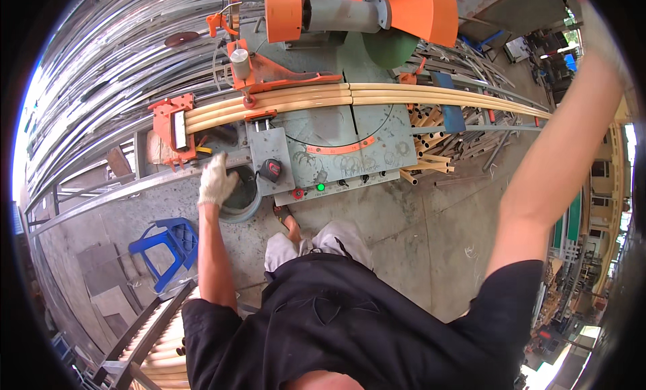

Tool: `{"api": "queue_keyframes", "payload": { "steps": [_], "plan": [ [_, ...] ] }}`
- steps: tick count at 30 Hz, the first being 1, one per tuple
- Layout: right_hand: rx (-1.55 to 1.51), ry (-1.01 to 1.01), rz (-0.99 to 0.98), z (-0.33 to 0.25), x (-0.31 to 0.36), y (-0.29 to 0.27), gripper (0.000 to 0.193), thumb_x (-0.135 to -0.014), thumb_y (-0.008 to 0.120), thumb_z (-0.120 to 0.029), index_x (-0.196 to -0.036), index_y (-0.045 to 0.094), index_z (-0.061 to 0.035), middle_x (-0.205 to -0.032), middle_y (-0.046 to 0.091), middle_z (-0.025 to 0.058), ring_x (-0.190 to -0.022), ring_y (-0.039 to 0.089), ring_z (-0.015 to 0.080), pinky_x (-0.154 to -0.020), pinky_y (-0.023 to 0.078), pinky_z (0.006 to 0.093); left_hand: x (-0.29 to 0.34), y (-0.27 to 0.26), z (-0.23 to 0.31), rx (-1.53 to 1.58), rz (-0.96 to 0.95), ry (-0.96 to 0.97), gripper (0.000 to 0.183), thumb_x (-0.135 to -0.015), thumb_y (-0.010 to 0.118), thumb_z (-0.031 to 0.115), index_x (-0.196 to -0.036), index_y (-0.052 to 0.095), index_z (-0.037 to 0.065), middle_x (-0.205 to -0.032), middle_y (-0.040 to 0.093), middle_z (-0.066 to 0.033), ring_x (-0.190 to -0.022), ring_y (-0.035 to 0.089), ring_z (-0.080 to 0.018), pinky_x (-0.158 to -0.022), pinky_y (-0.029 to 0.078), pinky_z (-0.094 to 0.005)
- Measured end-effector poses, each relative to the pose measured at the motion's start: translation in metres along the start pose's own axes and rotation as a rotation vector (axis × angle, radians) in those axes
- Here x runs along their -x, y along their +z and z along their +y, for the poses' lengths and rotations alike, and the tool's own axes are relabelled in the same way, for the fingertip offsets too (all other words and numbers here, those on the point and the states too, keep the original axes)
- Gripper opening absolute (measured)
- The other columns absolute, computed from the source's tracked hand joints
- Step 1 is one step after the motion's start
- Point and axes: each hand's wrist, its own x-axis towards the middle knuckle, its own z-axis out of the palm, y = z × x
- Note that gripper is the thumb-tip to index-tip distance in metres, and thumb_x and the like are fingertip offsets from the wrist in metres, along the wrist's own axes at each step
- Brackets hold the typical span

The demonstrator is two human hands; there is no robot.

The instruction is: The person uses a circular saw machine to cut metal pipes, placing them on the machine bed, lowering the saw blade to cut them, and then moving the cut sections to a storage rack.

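My left hand (217, 180), in a pale knit work glove, hangs beside a round grey bucket (243, 214) at the saw's left side. Its fingers are loosely apart and it holds nothing. Raised far to the upper right is my right hand (599, 37), also gloved, smeared and partly cut off by the rim, so its fingers cannot be made out. Several tan tubes (296, 99) lie side by side across the grey saw table (380, 134), with a narrow gap across them at the slot. Orange clamp parts (269, 80) stand against them, and their left ends meet an orange stop (165, 129).
Above the table is the orange saw head (410, 13) with a green disc (390, 48). A tape measure (270, 169) rests near the front panel, where a green light (320, 187) glows. A blue stool (165, 249) and racked tubes (161, 349) are at left.
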Motion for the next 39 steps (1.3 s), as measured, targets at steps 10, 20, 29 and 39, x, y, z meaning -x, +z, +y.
{"api": "queue_keyframes", "payload": {
  "steps": [10, 20, 29, 39],
  "plan": [
    [0.562, 1.129, -1.327, 0.12, 0.498, 0.034, 0.035, -0.092, 0.062, -0.036, -0.088, 0.069, -0.0014, -0.082, 0.072, 0.0192, -0.074, 0.072, 0.0321, -0.07, 0.056, 0.0435, -0.179, 0.034, -0.061, -0.374, 0.145, 0.165, 0.065, -0.076, 0.062, 0.006, -0.139, 0.047, 0.004, -0.143, 0.05, -0.0196, -0.131, 0.048, -0.0371, -0.11, 0.038, -0.047],
    [0.71, 1.269, -1.125, 0.139, 0.611, 0.095, 0.037, -0.092, 0.063, -0.035, -0.095, 0.072, 0.0006, -0.087, 0.072, 0.0233, -0.078, 0.072, 0.0359, -0.072, 0.057, 0.0453, -0.202, 0.006, -0.059, -0.514, -0.17, 0.131, 0.074, -0.06, 0.081, 0.009, -0.129, 0.052, 0.01, -0.123, 0.06, -0.0134, -0.117, 0.056, -0.0343, -0.099, 0.046, -0.0446],
    [0.464, 1.485, -1.188, 0.142, 0.595, 0.065, 0.042, -0.085, 0.063, -0.046, -0.083, 0.076, -0.0056, -0.072, 0.072, 0.0156, -0.077, 0.073, 0.0319, -0.076, 0.055, 0.044, -0.209, 0.037, -0.068, -0.491, -0.175, 0.132, 0.037, -0.081, 0.062, 0.01, -0.117, 0.056, 0.012, -0.107, 0.067, -0.0134, -0.103, 0.065, -0.0337, -0.094, 0.048, -0.044],
    [0.429, 1.766, -1.267, 0.116, 0.634, -0.04, 0.028, -0.086, 0.07, -0.022, -0.1, 0.068, 0.0032, -0.077, 0.071, 0.0143, -0.059, 0.069, 0.0249, -0.05, 0.056, 0.0379, -0.115, -0.019, -0.053, -0.339, 0.13, 0.192, 0.018, -0.079, 0.059, 0.01, -0.097, 0.065, 0.011, -0.087, 0.069, -0.0121, -0.083, 0.068, -0.0321, -0.074, 0.052, -0.0465]
  ]
}}
